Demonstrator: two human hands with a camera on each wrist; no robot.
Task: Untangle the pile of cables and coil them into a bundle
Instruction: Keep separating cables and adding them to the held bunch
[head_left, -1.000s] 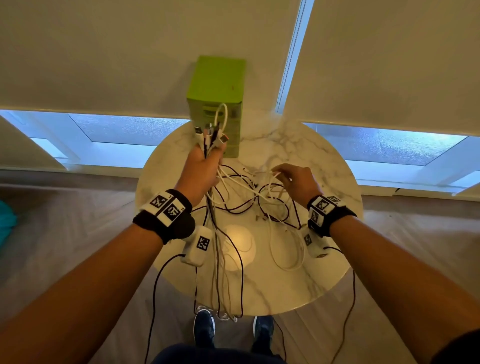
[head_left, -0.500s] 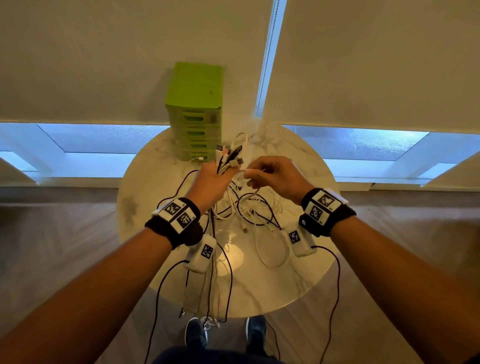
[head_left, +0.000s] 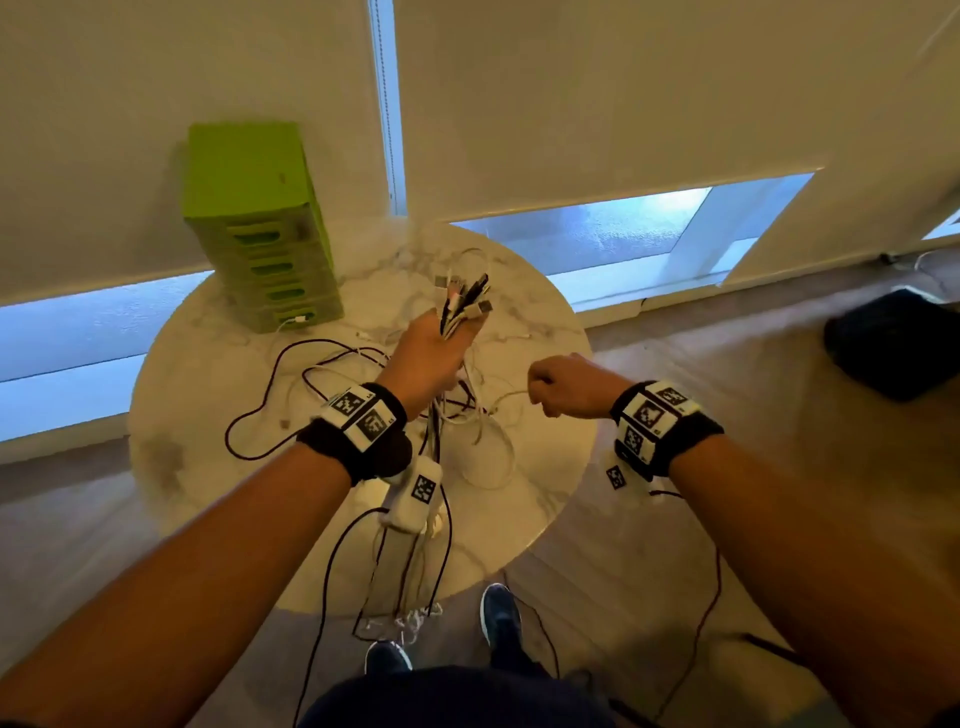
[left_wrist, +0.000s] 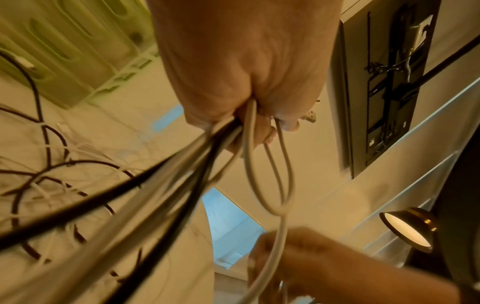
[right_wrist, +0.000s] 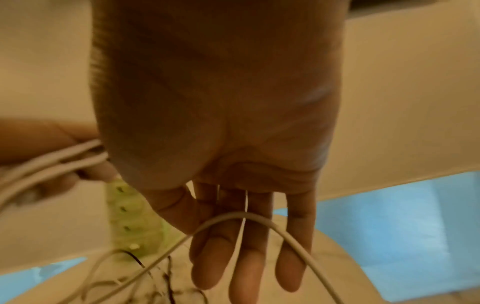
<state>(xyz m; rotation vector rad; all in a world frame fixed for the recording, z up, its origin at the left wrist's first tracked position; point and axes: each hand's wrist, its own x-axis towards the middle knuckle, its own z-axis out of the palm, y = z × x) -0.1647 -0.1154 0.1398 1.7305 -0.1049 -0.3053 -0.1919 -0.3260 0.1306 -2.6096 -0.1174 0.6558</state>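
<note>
My left hand (head_left: 431, 358) is raised above the round marble table (head_left: 208, 374) and grips a bunch of black and white cables (left_wrist: 182, 164). Their plug ends (head_left: 465, 299) stick up out of the fist. My right hand (head_left: 563, 384) is to its right, fingers curled round one white cable (right_wrist: 285, 228) that runs back towards the left hand. A white loop (left_wrist: 283, 174) hangs under the left fist. Loose black and white cables (head_left: 332, 364) lie tangled on the table to the left. More strands (head_left: 410, 571) hang over the table's front edge.
A green drawer unit (head_left: 254, 218) stands at the table's back left against the blinds. My feet (head_left: 498, 613) are at the front edge. A dark object (head_left: 893, 343) lies on the floor at the right. A lit lamp (left_wrist: 407, 232) shows in the left wrist view.
My right hand has drawn away from the left hand to the right, taking a white cable with it. The left hand still grips the bunch. The head view has swung right.
</note>
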